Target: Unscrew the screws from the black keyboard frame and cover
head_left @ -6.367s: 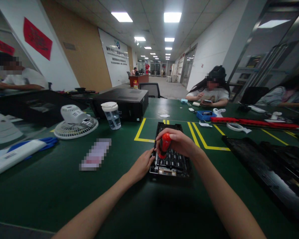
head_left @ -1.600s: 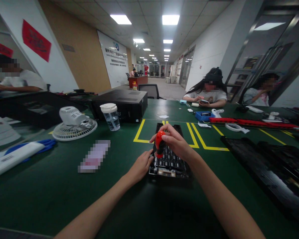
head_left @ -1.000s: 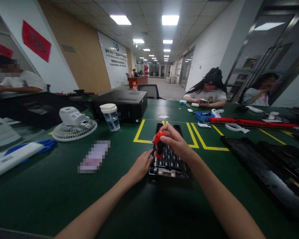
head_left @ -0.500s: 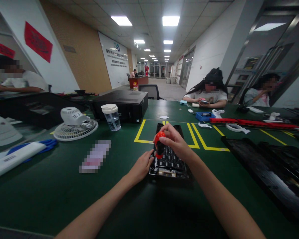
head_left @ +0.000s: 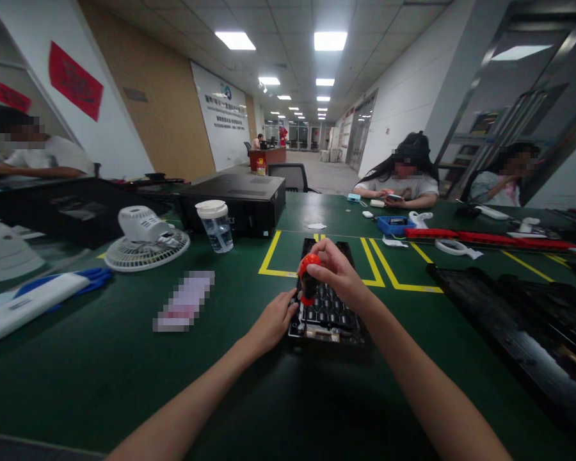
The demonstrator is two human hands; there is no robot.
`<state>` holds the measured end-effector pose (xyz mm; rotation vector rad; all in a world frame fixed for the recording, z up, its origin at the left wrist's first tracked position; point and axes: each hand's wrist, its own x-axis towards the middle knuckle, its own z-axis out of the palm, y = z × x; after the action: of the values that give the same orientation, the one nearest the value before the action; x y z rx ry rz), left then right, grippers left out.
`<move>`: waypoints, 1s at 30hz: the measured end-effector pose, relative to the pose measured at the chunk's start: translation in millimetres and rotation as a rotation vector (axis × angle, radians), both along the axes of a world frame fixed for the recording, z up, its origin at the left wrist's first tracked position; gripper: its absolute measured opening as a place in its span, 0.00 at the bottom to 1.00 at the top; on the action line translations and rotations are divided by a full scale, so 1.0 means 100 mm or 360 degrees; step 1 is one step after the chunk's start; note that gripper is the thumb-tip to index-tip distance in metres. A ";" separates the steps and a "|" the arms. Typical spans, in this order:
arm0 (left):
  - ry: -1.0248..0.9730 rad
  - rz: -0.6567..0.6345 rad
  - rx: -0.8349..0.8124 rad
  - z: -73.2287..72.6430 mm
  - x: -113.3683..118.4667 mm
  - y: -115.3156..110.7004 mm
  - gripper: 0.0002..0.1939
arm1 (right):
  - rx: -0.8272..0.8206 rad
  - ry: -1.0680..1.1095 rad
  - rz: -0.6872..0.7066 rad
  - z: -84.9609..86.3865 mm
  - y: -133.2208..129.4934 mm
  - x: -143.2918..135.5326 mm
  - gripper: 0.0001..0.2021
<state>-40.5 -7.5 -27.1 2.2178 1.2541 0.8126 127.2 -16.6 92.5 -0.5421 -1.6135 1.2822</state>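
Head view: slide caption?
Right hand grips red-and-black screwdriver over black honeycomb-patterned casing; left hand at its edge.

Wall sign (head_left: 222, 118) w/ Chinese + Eng. txt, too sm. to read, red poster (head_left: 75, 80) char. unclear

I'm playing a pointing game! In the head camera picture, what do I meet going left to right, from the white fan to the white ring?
White fan → cup → left hand → red-and-black tool → blue tray → white ring.
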 end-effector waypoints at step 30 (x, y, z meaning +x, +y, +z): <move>0.0021 0.0009 0.0014 -0.01 0.01 0.00 0.19 | 0.0044 -0.0063 -0.0049 0.00 -0.02 -0.02 0.16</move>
<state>-39.8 -7.4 -28.1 2.2307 1.2660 0.8082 125.3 -18.8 92.9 -0.5765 -1.6473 1.2317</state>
